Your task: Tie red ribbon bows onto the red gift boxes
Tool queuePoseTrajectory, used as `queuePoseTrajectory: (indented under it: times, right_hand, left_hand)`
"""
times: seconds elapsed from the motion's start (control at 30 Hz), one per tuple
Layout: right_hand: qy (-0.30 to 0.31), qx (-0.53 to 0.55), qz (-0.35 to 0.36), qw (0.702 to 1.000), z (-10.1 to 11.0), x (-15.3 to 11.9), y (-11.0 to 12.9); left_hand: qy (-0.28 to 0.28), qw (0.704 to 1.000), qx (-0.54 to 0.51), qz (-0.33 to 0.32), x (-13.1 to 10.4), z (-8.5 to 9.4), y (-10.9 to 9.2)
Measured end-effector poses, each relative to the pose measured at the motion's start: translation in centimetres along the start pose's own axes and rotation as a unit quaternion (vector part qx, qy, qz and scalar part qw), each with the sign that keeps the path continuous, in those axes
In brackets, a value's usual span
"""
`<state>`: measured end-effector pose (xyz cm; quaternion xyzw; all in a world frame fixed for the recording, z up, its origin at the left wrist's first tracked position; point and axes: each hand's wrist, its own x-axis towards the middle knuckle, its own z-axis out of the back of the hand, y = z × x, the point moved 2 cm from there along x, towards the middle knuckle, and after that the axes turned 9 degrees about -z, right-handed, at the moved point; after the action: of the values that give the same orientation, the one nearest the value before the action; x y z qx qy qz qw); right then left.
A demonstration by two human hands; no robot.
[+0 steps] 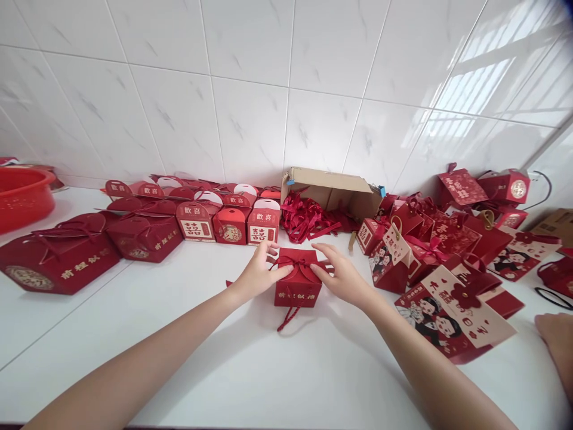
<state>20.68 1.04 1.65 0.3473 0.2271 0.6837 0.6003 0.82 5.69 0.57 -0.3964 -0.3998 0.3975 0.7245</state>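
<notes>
A small red gift box with gold characters on its front stands upright on the white table before me. A thin dark red ribbon is tied in a bow across its folded top flaps. My left hand is at the box's left upper edge, its thumb over the top and its fingers curled around a ribbon loop. On the opposite side my right hand has thumb and fingers at the other loop. The fingertips partly hide the ribbon ends. A twisted red cord hangs down the front onto the table.
Larger red boxes and small patterned boxes line the wall at left, near a red basin. Behind, a cardboard box spills red ribbons. Decorated gift bags crowd the right, beside another person's hand.
</notes>
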Motion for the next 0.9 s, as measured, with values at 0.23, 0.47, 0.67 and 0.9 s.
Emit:
queuePoseTrajectory:
  times: [0.23,0.47,0.67,0.9]
  right_hand:
    - [0.036,0.097,-0.158,0.982,0.1,0.1,-1.1]
    - [0.095,0.121,-0.156,0.976,0.8,0.2,-1.5]
    - [0.084,0.109,-0.171,0.976,1.8,0.4,-2.7]
    - [0.154,0.308,-0.171,0.923,2.2,-0.1,-2.1]
  left_hand:
    - [0.054,0.996,-0.026,0.064,0.2,0.5,-0.2]
    - [0.090,0.993,-0.020,0.077,0.3,0.9,-0.4]
    - [0.023,0.997,0.053,0.050,0.3,1.4,0.7]
    - [0.011,0.996,0.087,0.004,0.2,1.5,-0.1]
